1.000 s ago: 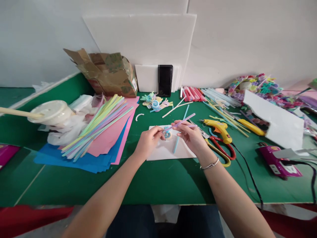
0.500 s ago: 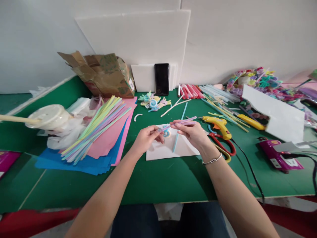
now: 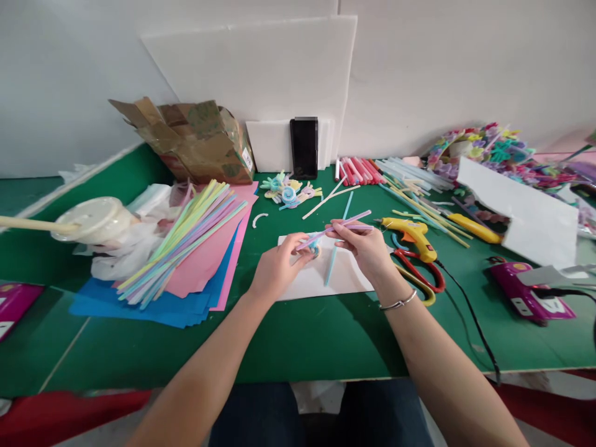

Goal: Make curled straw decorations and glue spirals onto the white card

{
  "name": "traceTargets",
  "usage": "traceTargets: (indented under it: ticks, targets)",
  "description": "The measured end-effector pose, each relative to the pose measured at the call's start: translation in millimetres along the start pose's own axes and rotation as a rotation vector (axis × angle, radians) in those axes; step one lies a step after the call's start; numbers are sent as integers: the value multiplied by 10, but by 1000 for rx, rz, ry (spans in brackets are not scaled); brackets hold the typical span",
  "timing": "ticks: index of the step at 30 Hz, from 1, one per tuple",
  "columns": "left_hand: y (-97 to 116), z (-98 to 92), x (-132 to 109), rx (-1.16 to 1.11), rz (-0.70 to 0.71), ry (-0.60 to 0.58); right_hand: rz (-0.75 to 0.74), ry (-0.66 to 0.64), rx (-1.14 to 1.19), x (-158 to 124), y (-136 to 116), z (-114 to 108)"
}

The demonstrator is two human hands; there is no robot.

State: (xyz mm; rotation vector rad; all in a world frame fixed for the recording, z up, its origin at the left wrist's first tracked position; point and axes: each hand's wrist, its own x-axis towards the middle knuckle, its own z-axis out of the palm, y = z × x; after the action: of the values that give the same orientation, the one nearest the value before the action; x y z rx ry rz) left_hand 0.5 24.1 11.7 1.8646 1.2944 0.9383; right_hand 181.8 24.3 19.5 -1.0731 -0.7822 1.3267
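Observation:
Over a white sheet (image 3: 310, 282), my right hand (image 3: 365, 248) pinches purple pipe cleaners (image 3: 361, 216), whose right ends fan apart beyond the fingers. Their left end reaches into the closed fingers of my left hand (image 3: 274, 267); its fingertips are partly hidden. A light-blue curled piece (image 3: 313, 246) shows just behind the left fingers; I cannot tell whether they touch it. One blue pipe cleaner (image 3: 330, 267) lies across the sheet, between and below the hands.
At right are a yellow glue gun (image 3: 412, 234), red-handled scissors (image 3: 436, 279) and a purple power strip (image 3: 528, 292). Pastel pipe cleaners (image 3: 186, 239) lie on coloured sheets at left. Behind stand a phone (image 3: 304, 149), finished fuzzy pieces (image 3: 289, 192) and a cardboard box (image 3: 200, 143).
My left hand has rolled so its back faces up, with the fingers drawn around the pipe cleaners' end. The purple strands' right ends have spread apart.

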Motion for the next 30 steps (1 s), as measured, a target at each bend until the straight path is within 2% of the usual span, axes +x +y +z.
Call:
traceTargets:
  ticks: [2,5,8,12,15,17,20,22,24,25,27,30]
  targets:
    - [-19,4,-17,226,92,78,15,15,14,8,4,-9]
    - [-43,-47,-10,402,199,125,39,19,44,15,8,-17]
    - [-48,-114,9,472,253,147,85,4,85,20,9,-14]
    - [-35,-132,14,429,198,155,156,-8,112,24,-1,3]
    - [-4,-82,28,212,73,144,126,-28,109,22,-5,13]
    - [27,-50,57,-94,-78,78,65,-40,88,18,0,14]
    - [73,-64,119,-720,-474,-173,-28,-58,35,6,12,14]
    - [94,-117,147,-988,-733,-361,-69,-89,-2,-6,12,15]
    - [109,-171,151,-1095,-805,-447,-103,-108,-41,-17,2,16]
    - [113,-186,144,-1090,-783,-470,-119,-103,-63,-21,-7,16]
    - [113,-177,115,-966,-641,-450,-135,-56,-109,-22,-25,13]
    - [79,-85,61,-500,-300,-267,-107,68,-145,-11,-42,9]
